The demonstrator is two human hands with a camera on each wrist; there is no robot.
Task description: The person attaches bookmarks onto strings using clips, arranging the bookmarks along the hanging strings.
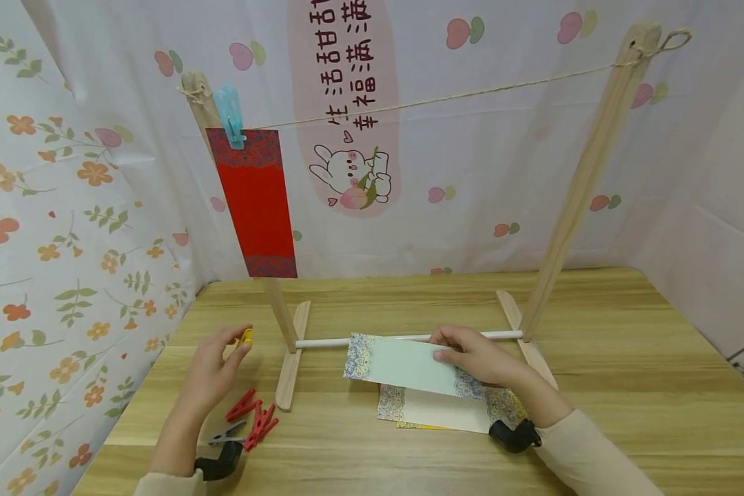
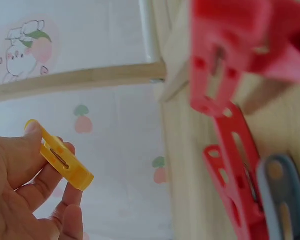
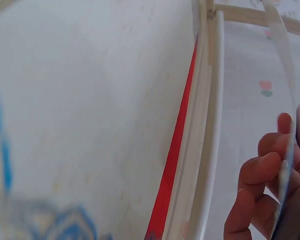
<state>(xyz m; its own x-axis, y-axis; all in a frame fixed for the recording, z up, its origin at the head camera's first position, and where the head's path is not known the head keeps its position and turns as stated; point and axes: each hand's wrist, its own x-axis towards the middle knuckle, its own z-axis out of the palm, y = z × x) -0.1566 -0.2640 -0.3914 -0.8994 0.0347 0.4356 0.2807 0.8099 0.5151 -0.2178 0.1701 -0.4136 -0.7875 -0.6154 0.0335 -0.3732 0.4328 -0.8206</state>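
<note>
Between thumb and fingers my left hand (image 1: pixel 213 368) pinches a yellow clothespin (image 2: pixel 65 161), raised above the table left of the wooden stand. My right hand (image 1: pixel 474 353) grips the right part of a pale green card (image 1: pixel 409 362) with blue patterned ends, lifted and slightly tilted. Beneath it lie a white patterned card (image 1: pixel 440 409) and a yellow-edged one, partly covered; a red edge (image 3: pixel 172 175) shows in the right wrist view. A red card (image 1: pixel 257 207) hangs from the string (image 1: pixel 446 98) at the left, held by a light blue clothespin (image 1: pixel 231 114).
Several red clothespins (image 1: pixel 262 425) and a grey clothespin (image 1: pixel 226 434) lie by the left wrist. The stand has a left post (image 1: pixel 279 310), a right post (image 1: pixel 573 200) and a white bar (image 1: pixel 322 343) low between them. A printed cloth (image 1: pixel 471 172) hangs behind.
</note>
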